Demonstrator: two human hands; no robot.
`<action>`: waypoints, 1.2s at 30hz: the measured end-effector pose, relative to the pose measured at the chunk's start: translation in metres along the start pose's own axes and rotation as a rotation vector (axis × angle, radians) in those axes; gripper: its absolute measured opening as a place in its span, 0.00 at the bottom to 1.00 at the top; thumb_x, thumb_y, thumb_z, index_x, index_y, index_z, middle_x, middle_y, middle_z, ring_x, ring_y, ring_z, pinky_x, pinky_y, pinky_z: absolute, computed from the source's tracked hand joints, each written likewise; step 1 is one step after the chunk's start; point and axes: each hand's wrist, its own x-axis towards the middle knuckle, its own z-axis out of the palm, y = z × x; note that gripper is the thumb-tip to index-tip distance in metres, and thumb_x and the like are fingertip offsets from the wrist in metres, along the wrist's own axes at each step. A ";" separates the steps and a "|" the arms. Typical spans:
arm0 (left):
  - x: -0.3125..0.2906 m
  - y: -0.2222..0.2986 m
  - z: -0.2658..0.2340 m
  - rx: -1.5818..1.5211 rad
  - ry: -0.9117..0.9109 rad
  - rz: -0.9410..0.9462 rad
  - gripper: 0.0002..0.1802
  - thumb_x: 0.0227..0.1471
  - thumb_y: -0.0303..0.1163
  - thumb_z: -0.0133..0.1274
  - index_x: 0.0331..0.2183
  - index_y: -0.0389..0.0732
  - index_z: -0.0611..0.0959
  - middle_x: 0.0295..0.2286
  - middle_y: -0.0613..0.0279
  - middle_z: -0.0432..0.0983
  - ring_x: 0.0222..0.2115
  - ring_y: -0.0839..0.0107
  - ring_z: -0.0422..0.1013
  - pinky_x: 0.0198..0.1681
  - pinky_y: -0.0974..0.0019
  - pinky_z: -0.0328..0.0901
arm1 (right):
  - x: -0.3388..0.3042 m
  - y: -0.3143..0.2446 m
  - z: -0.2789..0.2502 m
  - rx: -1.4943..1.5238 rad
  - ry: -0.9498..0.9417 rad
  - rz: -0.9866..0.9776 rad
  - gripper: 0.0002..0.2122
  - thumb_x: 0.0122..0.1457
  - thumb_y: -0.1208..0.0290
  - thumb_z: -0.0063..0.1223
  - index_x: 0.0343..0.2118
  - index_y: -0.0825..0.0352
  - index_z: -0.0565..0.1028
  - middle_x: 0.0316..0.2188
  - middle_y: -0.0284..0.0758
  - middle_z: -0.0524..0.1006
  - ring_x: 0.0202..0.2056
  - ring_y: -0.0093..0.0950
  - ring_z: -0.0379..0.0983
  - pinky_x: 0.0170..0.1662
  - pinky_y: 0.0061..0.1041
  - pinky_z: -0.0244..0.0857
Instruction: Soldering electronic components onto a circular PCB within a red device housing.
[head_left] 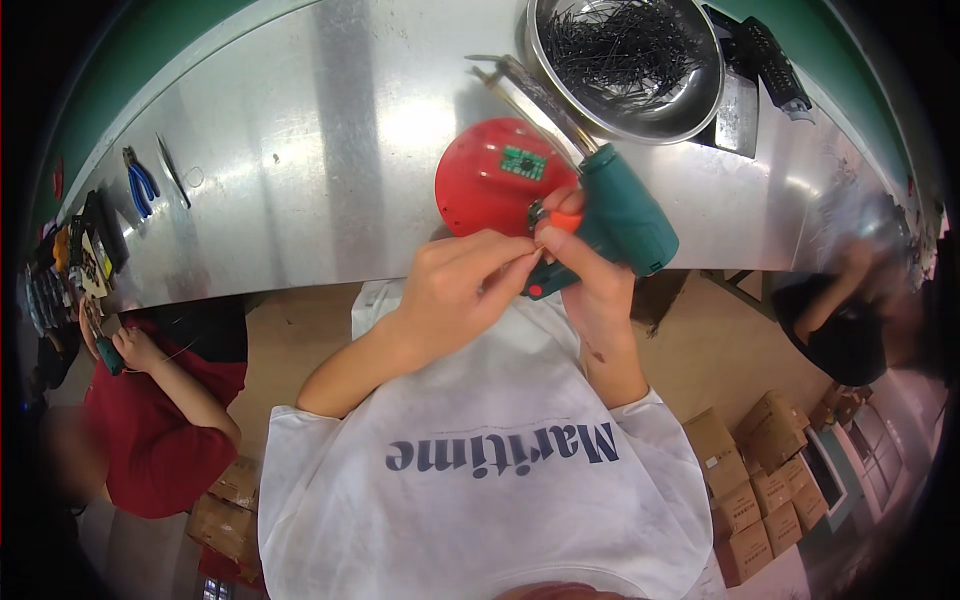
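My right hand (590, 270) grips a teal soldering gun (620, 215) with an orange trigger, its long metal tip pointing up and left over the table. My left hand (460, 285) pinches something very small at the gun's trigger end, fingertips touching my right fingers; the small thing is too tiny to tell. Just beyond both hands lies a red round shell (480, 190) with a small green circuit board (523, 162) inside it, on the shiny metal table (300, 150).
A steel bowl (640, 120) of thin dark wire pieces stands at the far right. Blue-handled pliers (140, 185) and other tools lie far left. A person in red (170, 420) works at my left, another person (850, 320) at my right. Cardboard boxes (760, 470) sit on the floor.
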 end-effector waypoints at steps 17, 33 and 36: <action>0.002 -0.001 0.004 0.023 0.074 0.070 0.04 0.43 0.21 0.59 0.27 0.35 0.81 0.19 0.61 0.75 0.14 0.70 0.69 0.16 0.69 0.61 | -0.001 -0.004 0.001 0.044 0.006 0.090 0.14 0.48 0.84 0.53 0.39 0.69 0.69 0.39 0.38 0.71 0.32 0.23 0.71 0.35 0.19 0.63; 0.000 -0.007 0.009 0.135 0.192 0.210 0.08 0.39 0.21 0.61 0.28 0.34 0.82 0.22 0.57 0.78 0.17 0.66 0.71 0.20 0.67 0.63 | -0.007 0.010 -0.009 -0.120 -0.017 -0.247 0.16 0.48 0.89 0.58 0.40 0.70 0.70 0.40 0.38 0.72 0.34 0.21 0.73 0.40 0.20 0.67; 0.001 -0.006 0.005 0.216 0.130 0.247 0.11 0.38 0.17 0.60 0.31 0.34 0.83 0.22 0.57 0.78 0.19 0.65 0.72 0.22 0.67 0.65 | -0.008 0.007 -0.011 -0.121 -0.019 -0.215 0.17 0.48 0.88 0.56 0.41 0.71 0.69 0.40 0.39 0.72 0.35 0.24 0.73 0.41 0.21 0.66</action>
